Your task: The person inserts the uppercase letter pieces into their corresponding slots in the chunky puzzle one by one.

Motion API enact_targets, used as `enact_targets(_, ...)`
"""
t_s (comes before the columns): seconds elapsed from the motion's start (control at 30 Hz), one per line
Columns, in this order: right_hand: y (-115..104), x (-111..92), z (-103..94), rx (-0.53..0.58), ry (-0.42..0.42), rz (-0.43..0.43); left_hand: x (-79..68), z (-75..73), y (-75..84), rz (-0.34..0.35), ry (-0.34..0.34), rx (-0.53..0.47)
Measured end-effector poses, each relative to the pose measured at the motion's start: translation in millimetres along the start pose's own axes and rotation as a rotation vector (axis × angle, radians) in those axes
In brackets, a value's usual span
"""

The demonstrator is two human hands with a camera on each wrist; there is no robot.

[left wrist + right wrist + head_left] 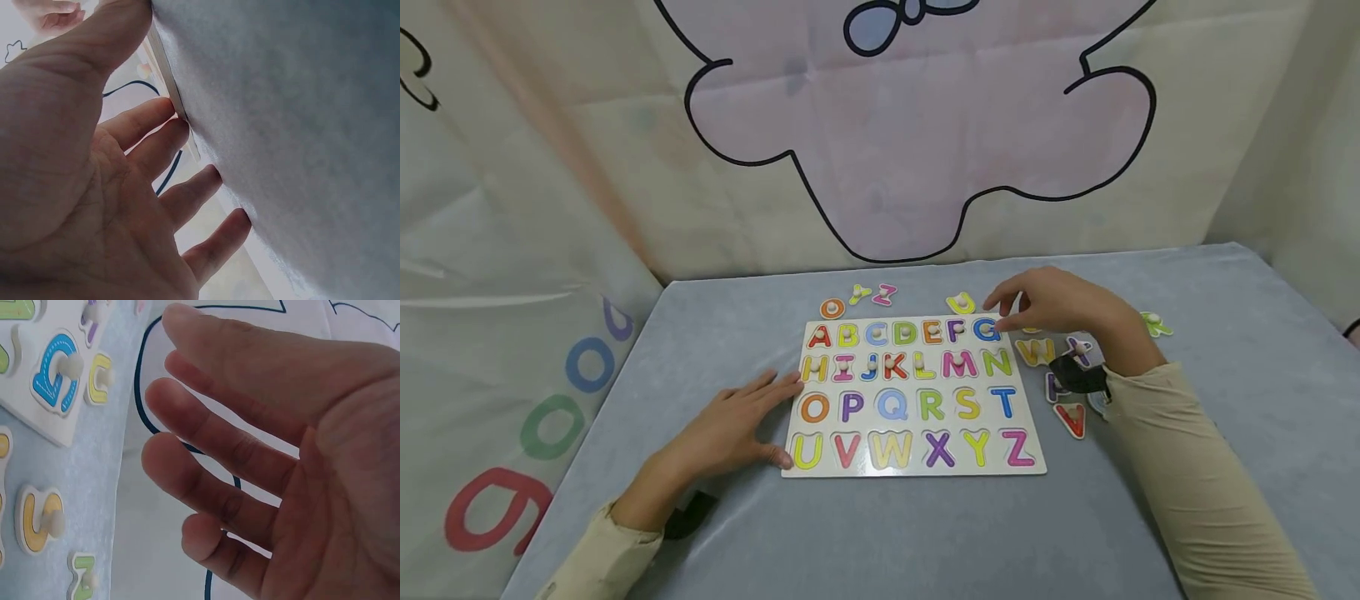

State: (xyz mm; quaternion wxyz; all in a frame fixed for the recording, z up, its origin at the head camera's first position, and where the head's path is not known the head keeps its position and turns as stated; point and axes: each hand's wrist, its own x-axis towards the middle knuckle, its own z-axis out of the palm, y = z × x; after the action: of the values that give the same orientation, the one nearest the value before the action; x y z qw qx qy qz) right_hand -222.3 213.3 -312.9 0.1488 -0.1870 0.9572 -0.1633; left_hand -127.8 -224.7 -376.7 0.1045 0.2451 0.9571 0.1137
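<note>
A white alphabet puzzle board lies flat on the table, knobbed letters in its upper two rows. My left hand rests along its left edge with fingers spread, thumb at the lower left corner; in the left wrist view the fingertips meet the board's side. Over the upper right corner hovers my right hand, fingers loosely bent. Beneath it the blue letter G sits in the board, its wooden knob up. In the right wrist view, the fingers are apart from G and hold nothing.
Loose letters lie behind the board: an orange O, a pink Z and a yellow U. More are to the right, including a W and a red V, partly under the right forearm. A printed cloth hangs behind the table.
</note>
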Motion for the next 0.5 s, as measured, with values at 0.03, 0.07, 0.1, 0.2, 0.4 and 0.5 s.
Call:
enact_targets(0.03,1,0,-0.6,0.003,-0.002,0.001,-0.3,0.2,0.1,0.002,-0.002,0.001)
enact_targets(0.07,2,0,-1.4,0.006,-0.002,0.000,-0.4,0.5,0.1,-0.002,-0.004,-0.002)
enact_targets(0.1,4,0,-2.3,0.009,-0.002,0.001,-0.6,0.6,0.1,-0.006,-0.007,-0.005)
enact_targets(0.2,7,-2,-6.0,0.021,0.003,0.012,-0.9,-0.1,0.7,-0.002,-0.001,-0.007)
enact_targets(0.4,17,-8,-12.2,0.044,0.032,0.035,-0.6,-0.5,0.5,0.010,0.004,-0.008)
enact_targets(0.5,22,-11,-14.7,0.044,0.047,0.039,-0.9,-1.1,0.3,0.016,0.010,-0.007)
